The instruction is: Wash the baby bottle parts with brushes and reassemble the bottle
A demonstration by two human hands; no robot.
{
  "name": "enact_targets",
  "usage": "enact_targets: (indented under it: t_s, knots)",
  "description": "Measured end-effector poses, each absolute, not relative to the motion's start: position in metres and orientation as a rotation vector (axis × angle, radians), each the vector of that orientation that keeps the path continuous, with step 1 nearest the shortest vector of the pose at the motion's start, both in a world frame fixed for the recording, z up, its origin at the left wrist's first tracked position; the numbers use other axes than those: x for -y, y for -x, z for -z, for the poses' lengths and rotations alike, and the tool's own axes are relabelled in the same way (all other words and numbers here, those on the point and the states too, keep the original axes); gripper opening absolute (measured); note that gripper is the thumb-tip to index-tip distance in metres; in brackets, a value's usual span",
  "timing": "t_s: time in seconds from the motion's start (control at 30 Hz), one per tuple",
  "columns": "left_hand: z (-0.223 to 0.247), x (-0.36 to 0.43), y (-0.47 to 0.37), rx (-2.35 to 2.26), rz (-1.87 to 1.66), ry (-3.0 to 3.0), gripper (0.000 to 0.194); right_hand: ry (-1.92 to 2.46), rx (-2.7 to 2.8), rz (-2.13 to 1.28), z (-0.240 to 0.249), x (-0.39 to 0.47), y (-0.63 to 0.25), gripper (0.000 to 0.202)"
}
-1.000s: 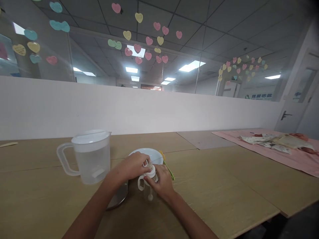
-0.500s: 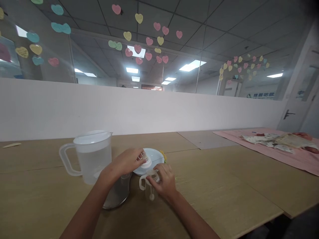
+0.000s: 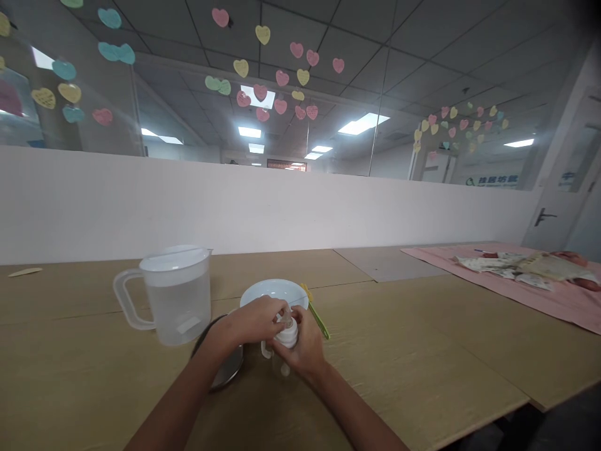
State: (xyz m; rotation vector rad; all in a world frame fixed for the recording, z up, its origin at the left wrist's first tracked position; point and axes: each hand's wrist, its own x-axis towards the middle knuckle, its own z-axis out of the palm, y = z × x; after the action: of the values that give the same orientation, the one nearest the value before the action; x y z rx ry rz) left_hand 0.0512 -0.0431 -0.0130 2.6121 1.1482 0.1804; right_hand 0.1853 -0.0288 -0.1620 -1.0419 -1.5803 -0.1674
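My left hand (image 3: 260, 321) is closed, its fingertips pinching the clear teat on top of a white ribbed bottle cap (image 3: 287, 337). The cap sits at the mouth of a see-through baby bottle (image 3: 280, 360). My right hand (image 3: 307, 347) wraps round the bottle's right side, near its neck. A pale side handle (image 3: 267, 349) shows at the left, and a small white ball hangs low inside the bottle. My fingers hide part of the neck, so I cannot tell whether the cap is threaded on. Behind my hands stands a white bowl (image 3: 253, 293).
A clear plastic jug (image 3: 176, 300) of water stands at the left. My left forearm partly covers a dark metal-rimmed pot (image 3: 231, 369). A green and yellow brush (image 3: 320, 321) leans by the bowl. Pink cloth (image 3: 432, 257) with crumpled items lies far right.
My left hand has brought the white cap from over the bowl, right and down onto the bottle mouth. My right hand has shifted round the bottle, and the brush's green handle is now uncovered.
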Motion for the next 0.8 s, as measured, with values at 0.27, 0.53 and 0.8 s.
enact_targets:
  t_s: [0.27,0.53,0.8]
  knots:
    - [0.021,0.045,-0.065,-1.269,-0.217,-2.634,0.017,1.015,1.530,-0.031,0.164,0.027,-0.181,0.068]
    - [0.021,0.023,-0.046,-0.872,-0.199,-2.536,0.049,0.915,1.548,-0.156,0.170,0.020,-0.184,0.084]
    - [0.040,0.016,-0.062,-0.897,-0.406,-2.462,0.037,0.840,1.567,-0.214,0.172,0.016,-0.185,0.095]
